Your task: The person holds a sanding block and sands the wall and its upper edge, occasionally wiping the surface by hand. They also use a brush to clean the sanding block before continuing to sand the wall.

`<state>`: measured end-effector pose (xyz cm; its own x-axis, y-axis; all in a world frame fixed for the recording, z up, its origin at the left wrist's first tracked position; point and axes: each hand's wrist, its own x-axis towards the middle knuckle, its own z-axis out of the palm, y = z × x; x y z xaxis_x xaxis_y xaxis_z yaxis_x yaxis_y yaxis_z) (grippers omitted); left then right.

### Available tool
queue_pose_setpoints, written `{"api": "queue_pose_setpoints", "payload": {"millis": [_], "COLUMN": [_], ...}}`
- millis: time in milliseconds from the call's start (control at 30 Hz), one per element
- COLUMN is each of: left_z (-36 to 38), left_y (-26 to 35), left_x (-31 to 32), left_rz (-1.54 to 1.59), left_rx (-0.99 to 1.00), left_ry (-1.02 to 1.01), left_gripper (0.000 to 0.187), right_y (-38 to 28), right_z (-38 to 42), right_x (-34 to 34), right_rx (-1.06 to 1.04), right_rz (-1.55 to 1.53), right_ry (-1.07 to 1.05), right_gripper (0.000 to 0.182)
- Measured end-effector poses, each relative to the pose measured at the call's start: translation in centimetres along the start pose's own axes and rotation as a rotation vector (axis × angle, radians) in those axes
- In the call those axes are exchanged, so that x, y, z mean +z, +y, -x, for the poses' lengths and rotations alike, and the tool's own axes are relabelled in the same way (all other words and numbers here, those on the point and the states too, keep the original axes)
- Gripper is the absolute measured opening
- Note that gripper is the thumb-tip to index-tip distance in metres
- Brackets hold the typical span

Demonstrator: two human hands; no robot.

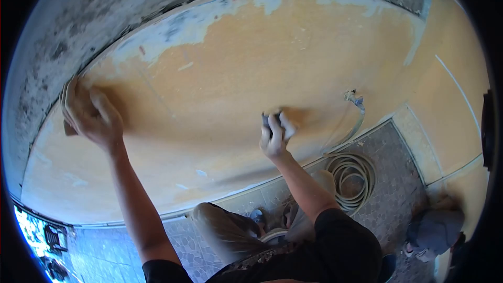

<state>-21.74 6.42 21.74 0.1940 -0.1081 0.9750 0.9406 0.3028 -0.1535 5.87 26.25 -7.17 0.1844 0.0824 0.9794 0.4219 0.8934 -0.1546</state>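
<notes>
My left hand is against the far left of the orange-painted wall, fingers bent and thumb apart. From under its outer side sticks a small brown, block-like piece, mostly hidden by the hand; its kind does not show. Nearer the middle, my right hand grips a small dark block against the wall, fingers curled over it. White and grey patches show along the upper paint edge.
A tap with a hose attached juts from the wall at right. Below it lies a coiled hose on the patterned floor. At lower right is a person in a grey cap. A dark chair stands at far lower left.
</notes>
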Motion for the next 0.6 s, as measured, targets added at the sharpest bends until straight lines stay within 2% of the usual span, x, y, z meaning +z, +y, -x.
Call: {"api": "queue_pose_setpoints", "payload": {"millis": [33,100,167,200,267,333,367,400,433,500,567,600], "left_z": [0.1,-0.1,0.2,0.4,0.4,0.7,0.6,0.5,0.5,0.6,0.5,0.4], "left_y": [-0.1,-0.4,-0.5,-0.9,-0.8,-1.1,-1.1,-1.2,-1.3,-1.4,-0.6,-0.2], "left_x": [-0.2,0.1,0.1,0.2,0.2,0.1,0.3,0.3,0.1,0.3,0.5,0.4], "left_rz": [-0.014,0.001,-0.005,-0.058,-0.097,-0.176,-0.174,-0.167,-0.166,-0.146,-0.134,-0.177], "left_rx": [-0.006,0.019,-0.017,-0.028,-0.05,-0.078,-0.066,-0.048,-0.032,-0.024,0.004,-0.012], "left_ry": [-0.015,-0.014,-0.005,0.002,-0.027,-0.042,-0.045,-0.05,-0.053,-0.039,-0.028,-0.039], "left_gripper": [0.034,0.034,0.034,0.036,0.038,0.041,0.041,0.042,0.043,0.044,0.046,0.045], "right_y": [0.9,4.8,6.2,6.3,5.5,0.1,-2.5,-3.2,-2.4,0.8,4.7,4.2], "right_z": [2.2,-0.4,-6.0,-6.8,-7.0,-5.7,-4.6,-4.4,-3.9,-3.8,-8.5,-9.6], "right_x": [-1.9,-1.9,-2.9,-2.8,-2.2,1.0,0.6,-1.2,-1.8,-1.4,-1.9,-1.8], "right_rx": [-0.041,0.19,0.425,0.44,0.727,0.733,0.428,0.119,0.131,1.273,0.394,0.398], "right_rz": [0.033,-0.065,0.225,0.238,0.18,-0.052,0.071,0.002,-0.009,-0.752,0.24,0.216], "right_ry": [-0.084,0.059,0.235,0.242,0.344,0.45,0.186,-0.133,-0.129,-0.026,0.284,0.28], "right_gripper": [0.038,0.038,0.039,0.039,0.043,0.041,0.043,0.042,0.042,0.039,0.039,0.039]}}
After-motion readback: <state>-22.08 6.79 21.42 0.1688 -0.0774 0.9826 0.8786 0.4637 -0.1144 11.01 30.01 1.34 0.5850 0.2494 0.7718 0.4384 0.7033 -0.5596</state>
